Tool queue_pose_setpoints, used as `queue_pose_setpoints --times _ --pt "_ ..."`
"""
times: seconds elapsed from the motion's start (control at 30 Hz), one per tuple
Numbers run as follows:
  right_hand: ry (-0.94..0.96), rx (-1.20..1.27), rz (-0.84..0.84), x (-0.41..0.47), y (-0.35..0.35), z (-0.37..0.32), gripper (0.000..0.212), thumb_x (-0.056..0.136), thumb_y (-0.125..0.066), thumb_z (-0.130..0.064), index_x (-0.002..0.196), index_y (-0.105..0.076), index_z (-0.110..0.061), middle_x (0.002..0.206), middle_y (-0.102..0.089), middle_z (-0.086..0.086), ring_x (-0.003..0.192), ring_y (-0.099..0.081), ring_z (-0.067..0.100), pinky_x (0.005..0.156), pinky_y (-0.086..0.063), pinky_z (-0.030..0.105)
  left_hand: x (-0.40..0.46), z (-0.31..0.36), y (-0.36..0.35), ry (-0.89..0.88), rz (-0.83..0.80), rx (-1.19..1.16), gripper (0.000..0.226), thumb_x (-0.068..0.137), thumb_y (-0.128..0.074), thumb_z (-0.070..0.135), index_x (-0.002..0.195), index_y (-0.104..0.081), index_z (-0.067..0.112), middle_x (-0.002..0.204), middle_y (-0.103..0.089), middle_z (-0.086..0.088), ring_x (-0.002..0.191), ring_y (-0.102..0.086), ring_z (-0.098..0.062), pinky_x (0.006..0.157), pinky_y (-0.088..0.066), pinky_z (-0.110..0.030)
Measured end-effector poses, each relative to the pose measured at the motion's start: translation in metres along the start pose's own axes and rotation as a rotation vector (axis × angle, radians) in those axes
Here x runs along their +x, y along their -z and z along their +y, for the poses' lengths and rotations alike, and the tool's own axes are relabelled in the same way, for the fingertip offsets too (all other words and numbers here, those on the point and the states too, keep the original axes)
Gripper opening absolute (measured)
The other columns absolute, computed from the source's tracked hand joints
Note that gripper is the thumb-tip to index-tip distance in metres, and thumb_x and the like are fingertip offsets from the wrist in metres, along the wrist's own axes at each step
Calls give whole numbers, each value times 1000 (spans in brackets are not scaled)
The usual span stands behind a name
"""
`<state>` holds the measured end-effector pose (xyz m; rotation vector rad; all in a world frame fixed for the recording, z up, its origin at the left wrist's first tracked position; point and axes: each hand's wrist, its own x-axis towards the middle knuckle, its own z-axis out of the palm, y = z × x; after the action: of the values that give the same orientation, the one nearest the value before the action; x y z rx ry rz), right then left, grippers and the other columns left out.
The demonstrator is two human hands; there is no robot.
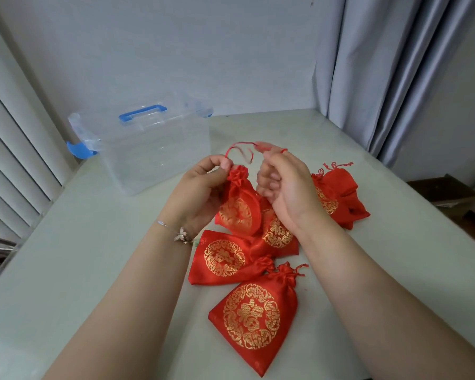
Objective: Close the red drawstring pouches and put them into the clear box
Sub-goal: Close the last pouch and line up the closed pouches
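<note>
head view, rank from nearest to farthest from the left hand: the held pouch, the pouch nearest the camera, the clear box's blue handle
1. The held pouch: its gathered neck is pinched in the left hand.
2. The nearest pouch: flat on the table, below the hands and towards the camera.
3. The blue handle: on the far rim of the clear box, up and left.

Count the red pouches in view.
5: one held up, one under it, two nearer, one far right. More may be hidden.
</note>
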<state>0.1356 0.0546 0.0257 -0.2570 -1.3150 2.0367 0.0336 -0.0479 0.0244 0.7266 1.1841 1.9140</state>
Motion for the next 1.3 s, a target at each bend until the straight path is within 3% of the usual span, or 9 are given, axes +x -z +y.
queue_pose_setpoints --times 0.13,0.23,0.37,0.57,0.7,0.8,1.0,1.1,1.3 --pt "-46 195 22 3 -1 1 26 102 -31 -13 101 -56 -4 57 -32 -5 50 -31 8 52 -37 23 2 1 5 -78 -105 -160 9 86 -52 18 81 -59 15 67 -60 4 72 -62 -12 84 -44 -34" --pt "65 91 22 3 0 3 30 104 -30 -16 94 -57 -6 59 -37 -4 55 -41 10 62 -48 27 1 1 6 -99 -133 -92 17 85 -51 20 75 -64 17 60 -55 5 65 -57 -12 68 -48 -22" --pt "319 -268 43 0 8 3 27 102 -36 -15 93 -61 -11 76 -60 -1 76 -61 16 77 -54 30 2 3 9 -49 -147 162 19 88 -57 13 73 -68 16 58 -56 3 60 -53 -11 63 -43 -20" --pt "698 -809 27 -10 9 1 22 99 -44 -12 100 -66 -12 94 -61 -4 88 -58 1 79 -44 16 -7 7 2 145 -243 516 7 82 -63 11 76 -67 9 57 -63 4 49 -54 -5 46 -43 -15" --pt "527 -808 -32 -11 7 2 21 99 -45 -19 101 -66 -20 77 -57 -14 72 -56 1 68 -43 13 -10 6 1 160 -396 541 15 78 -63 12 65 -70 16 66 -67 2 65 -60 -6 63 -46 -14" --pt "348 -825 -89 -12 4 3 21 99 -46 -24 102 -67 -24 60 -51 -3 50 -49 2 53 -41 15 -11 4 -2 177 -441 562 9 75 -62 15 71 -67 9 65 -67 0 66 -62 -6 68 -48 -14" --pt "46 -827 -125 -7 8 -8 54 85 -30 -64 115 -55 -26 78 -66 -4 65 -60 5 67 -49 29 -8 5 -3 109 -186 529 14 70 -66 23 71 -66 9 63 -67 1 58 -58 -7 60 -48 -15" --pt "47 -981 -273 -9 11 -9 48 81 -50 -59 116 -57 -27 86 -69 -6 76 -65 8 78 -51 32 -7 8 0 71 -113 556 11 76 -66 21 69 -66 13 67 -63 -2 63 -52 -13 63 -40 -22" --pt "146 -1220 -293 -12 9 -9 26 92 -53 -45 108 -62 -27 67 -57 -12 66 -54 1 63 -42 29 -7 11 2 81 -68 677 16 88 -62 11 72 -67 9 65 -62 0 58 -49 -8 60 -39 -20"
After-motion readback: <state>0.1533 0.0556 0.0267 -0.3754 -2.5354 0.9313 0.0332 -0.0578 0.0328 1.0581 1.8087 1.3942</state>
